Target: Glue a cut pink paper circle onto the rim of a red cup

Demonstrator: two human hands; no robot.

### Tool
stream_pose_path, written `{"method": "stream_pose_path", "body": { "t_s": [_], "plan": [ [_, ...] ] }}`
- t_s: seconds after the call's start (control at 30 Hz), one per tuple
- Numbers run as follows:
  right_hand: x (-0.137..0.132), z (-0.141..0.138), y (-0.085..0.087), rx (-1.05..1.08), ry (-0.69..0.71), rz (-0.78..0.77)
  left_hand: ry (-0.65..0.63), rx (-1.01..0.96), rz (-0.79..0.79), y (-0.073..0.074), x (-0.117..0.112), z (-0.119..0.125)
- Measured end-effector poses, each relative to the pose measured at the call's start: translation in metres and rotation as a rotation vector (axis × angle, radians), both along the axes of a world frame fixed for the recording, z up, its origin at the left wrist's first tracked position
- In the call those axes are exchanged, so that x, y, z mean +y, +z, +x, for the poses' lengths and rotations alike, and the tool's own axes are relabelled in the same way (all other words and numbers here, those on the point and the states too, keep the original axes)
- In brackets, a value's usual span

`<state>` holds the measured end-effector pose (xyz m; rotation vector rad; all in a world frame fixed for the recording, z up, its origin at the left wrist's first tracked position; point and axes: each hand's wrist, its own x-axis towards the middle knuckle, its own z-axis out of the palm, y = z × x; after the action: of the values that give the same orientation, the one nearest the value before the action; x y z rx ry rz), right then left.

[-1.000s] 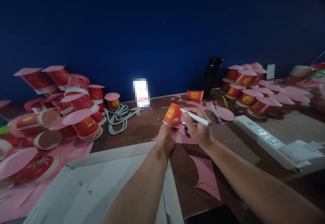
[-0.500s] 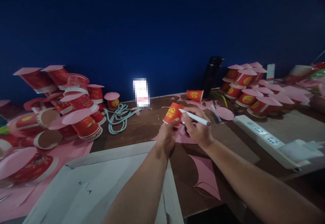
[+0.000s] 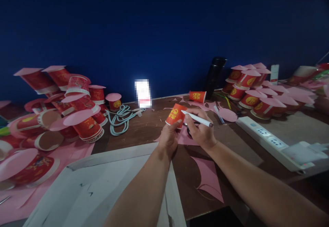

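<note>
My left hand [image 3: 169, 138] is closed around a red paper cup [image 3: 175, 113] with yellow characters, held tilted above the brown table [image 3: 144, 126]. Between the fingers of my right hand [image 3: 202, 131] is a white marker [image 3: 200, 119] with a dark end. The marker's tip is at the right side of the cup; whether it touches the surface I cannot tell. Beneath the hands lie a pink paper scrap [image 3: 187, 138] and dark scissors handles [image 3: 189, 131], partly hidden. Another red cup [image 3: 197, 96] lies on its side behind them.
Red cups with pink paper discs [image 3: 81, 117] are piled at left, and more [image 3: 250, 100] stand at right. A black bottle [image 3: 215, 78], a coiled cable [image 3: 119, 120], a bright pixelated rectangle [image 3: 143, 93], a power strip [image 3: 267, 141] and a white board [image 3: 89, 182] surround the hands.
Both hands keep nearly the same place. The cup has turned slightly in my left hand, and the marker stays by its side.
</note>
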<state>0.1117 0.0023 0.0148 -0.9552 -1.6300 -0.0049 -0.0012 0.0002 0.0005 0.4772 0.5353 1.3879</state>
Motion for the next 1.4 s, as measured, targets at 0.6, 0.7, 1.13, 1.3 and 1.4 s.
{"method": "stream_pose_path", "body": {
  "t_s": [0.6, 0.7, 1.13, 1.3, 1.4],
  "plan": [
    [-0.0005, -0.0015, 0.0038, -0.034, 0.010, 0.049, 0.020, -0.018, -0.039, 0.0027, -0.0005, 0.0002],
    [0.0000, -0.0011, 0.0030, -0.026, 0.017, 0.050, 0.024, -0.015, -0.039, 0.0023, -0.0001, 0.0003],
    [0.0003, -0.0004, 0.0023, -0.012, 0.013, 0.033, 0.000, -0.006, -0.018, 0.0011, -0.0004, -0.0003],
    [0.0001, -0.0007, 0.0021, -0.003, 0.025, 0.029, 0.009, -0.012, -0.024, 0.0018, -0.0003, 0.0001],
    [0.0005, -0.0007, 0.0019, -0.007, 0.024, 0.025, 0.017, -0.012, -0.039, 0.0020, -0.0004, 0.0004]
  ]
}}
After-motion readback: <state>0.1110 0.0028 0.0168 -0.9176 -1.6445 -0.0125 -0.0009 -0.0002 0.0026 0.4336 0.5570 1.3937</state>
